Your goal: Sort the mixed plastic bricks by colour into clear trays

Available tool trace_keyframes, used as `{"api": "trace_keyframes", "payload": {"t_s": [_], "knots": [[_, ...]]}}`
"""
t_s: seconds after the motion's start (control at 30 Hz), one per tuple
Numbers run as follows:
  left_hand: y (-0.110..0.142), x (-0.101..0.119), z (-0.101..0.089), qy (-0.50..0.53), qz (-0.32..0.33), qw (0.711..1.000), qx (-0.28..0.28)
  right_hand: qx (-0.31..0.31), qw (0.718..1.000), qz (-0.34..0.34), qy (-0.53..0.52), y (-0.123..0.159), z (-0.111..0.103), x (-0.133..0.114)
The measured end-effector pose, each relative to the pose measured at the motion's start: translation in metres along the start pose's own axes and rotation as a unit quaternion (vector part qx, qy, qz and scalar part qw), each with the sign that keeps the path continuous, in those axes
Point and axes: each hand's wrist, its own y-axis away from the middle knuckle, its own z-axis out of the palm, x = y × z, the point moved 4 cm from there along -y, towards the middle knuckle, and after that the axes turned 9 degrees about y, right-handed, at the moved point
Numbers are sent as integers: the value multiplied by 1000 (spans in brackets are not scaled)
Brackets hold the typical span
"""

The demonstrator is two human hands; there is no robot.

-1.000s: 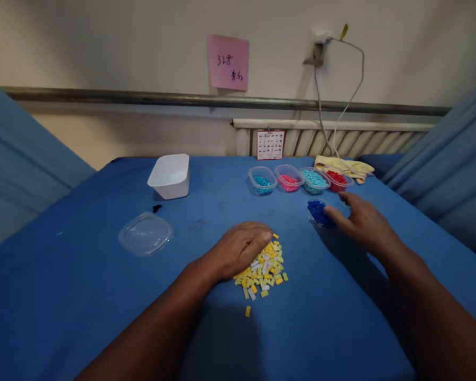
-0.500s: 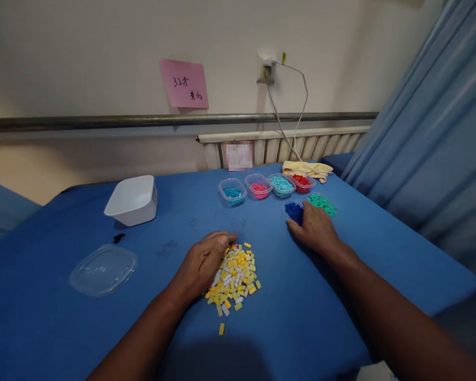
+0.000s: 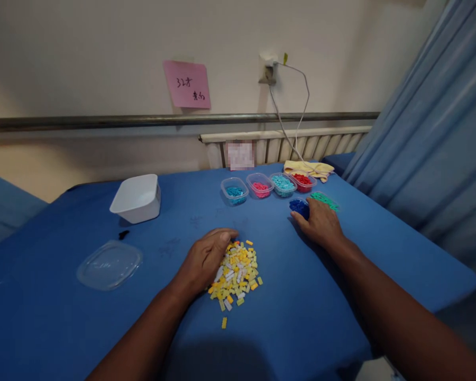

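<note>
My left hand lies on its edge along the left side of a loose pile of small yellow and white building bricks. Its fingers are stretched out, and it holds nothing that I can see. One yellow brick lies apart, nearer to me. With thumb and fingers, my right hand grips the near side of a small clear tub of dark blue bricks, partly covering it. Just beyond that hand sits a tub of green bricks.
Behind stand clear tubs of teal, pink, light blue and red bricks, near a yellow cloth. To the left are a white bin, a small black object and a clear lid.
My right hand and the tub of dark blue bricks have shifted slightly away and to the right, closer to the green tub. My left hand stays beside the pile.
</note>
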Motion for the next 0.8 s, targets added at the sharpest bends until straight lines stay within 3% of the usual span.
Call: {"api": "trace_keyframes", "payload": {"t_s": [0.17,0.23,0.3,0.37,0.43,0.53,0.6,0.8], "knots": [[3,8,-4,-20,-8,998,64,-37,999,-8,28,-1,2,6],[2,13,-17,-56,4,994,92,-31,999,-13,32,0,3,12],[2,15,-42,-157,-5,980,119,2,999,-31,30,1,5,16],[7,13,-78,-284,-68,939,182,40,997,-63,14,2,8,16],[18,6,-114,-388,-191,874,222,53,994,-97,1,4,11,12],[37,-9,-145,-431,-352,806,203,38,993,-112,11,5,16,8],[44,-18,-150,-424,-396,794,178,29,994,-101,17,5,18,9],[51,-27,-156,-389,-413,803,184,47,992,-115,-22,4,16,17]]}}
